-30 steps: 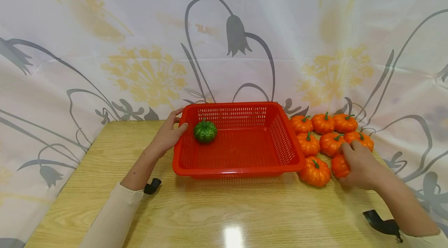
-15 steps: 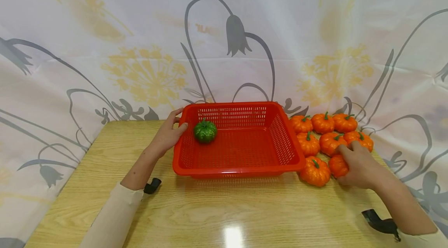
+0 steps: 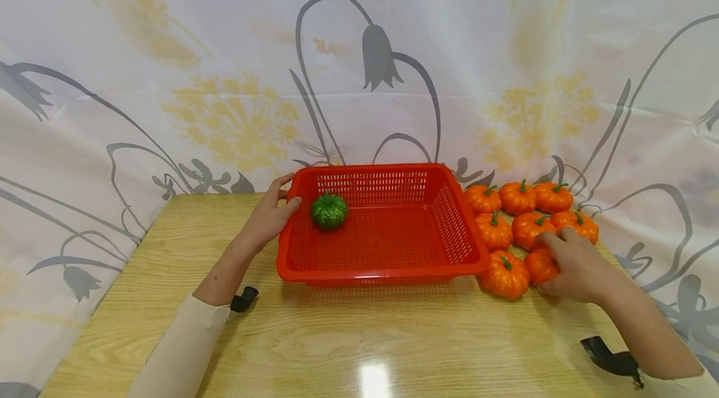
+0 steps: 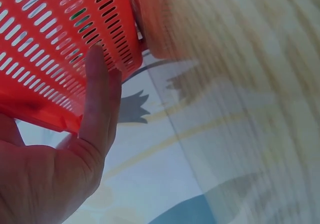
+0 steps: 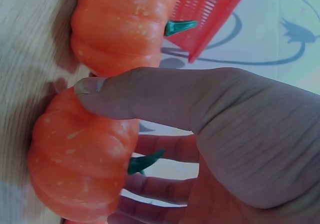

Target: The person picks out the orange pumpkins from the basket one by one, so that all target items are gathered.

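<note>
My left hand [image 3: 271,215] grips the left rim of a red plastic basket [image 3: 387,274], thumb over the rim. In the left wrist view its fingers [image 4: 95,99] lie along the slotted outer wall. A small green pumpkin [image 3: 329,211] sits inside the basket at the left. My right hand [image 3: 578,267] holds an orange pumpkin [image 3: 542,266] at the front right of a group. The right wrist view shows the thumb [image 5: 125,94] on one side of this pumpkin and the other fingers reaching round its far side, partly hidden. Its green stem [image 5: 144,163] points toward the palm.
Several more orange pumpkins [image 3: 528,231] stand in rows against the basket's right side. The nearest, the front-left pumpkin [image 3: 507,275], is right beside the held one. A wooden table [image 3: 337,342] lies beneath, with a flower-printed curtain [image 3: 236,61] behind it.
My right hand has shifted slightly left, bringing the held pumpkin closer to the front-left pumpkin. My left hand and the basket have stayed in place.
</note>
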A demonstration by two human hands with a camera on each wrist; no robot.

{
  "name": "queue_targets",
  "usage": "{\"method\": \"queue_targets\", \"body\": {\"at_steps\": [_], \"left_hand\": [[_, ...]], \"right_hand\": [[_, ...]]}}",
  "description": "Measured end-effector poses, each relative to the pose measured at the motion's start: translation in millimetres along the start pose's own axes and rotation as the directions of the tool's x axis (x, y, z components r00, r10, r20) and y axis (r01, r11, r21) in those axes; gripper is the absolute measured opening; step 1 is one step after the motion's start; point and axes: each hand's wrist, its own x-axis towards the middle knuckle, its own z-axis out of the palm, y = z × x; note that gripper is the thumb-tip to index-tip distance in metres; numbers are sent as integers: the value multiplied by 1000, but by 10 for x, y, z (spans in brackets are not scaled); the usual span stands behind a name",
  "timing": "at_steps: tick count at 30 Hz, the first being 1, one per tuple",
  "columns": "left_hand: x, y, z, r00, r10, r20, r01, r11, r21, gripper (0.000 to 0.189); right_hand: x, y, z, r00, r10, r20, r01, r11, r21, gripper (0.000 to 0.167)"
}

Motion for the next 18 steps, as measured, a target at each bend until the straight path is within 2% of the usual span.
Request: {"method": "queue_targets", "body": {"at_steps": [8, 13, 18], "left_hand": [[-28, -17, 5, 999, 20, -43, -19, 1000, 22, 61], [-25, -17, 4, 997, 24, -69, -20, 999, 49, 61], [-8, -23, 22, 994, 27, -102, -19, 997, 78, 60]], "right_hand": [[21, -71, -114, 1000, 25, 4, -25, 999, 29, 73], [110, -181, -142, 994, 4, -109, 6, 996, 92, 58], [215, -300, -160, 981, 29, -193, 0, 988, 151, 54]]}}
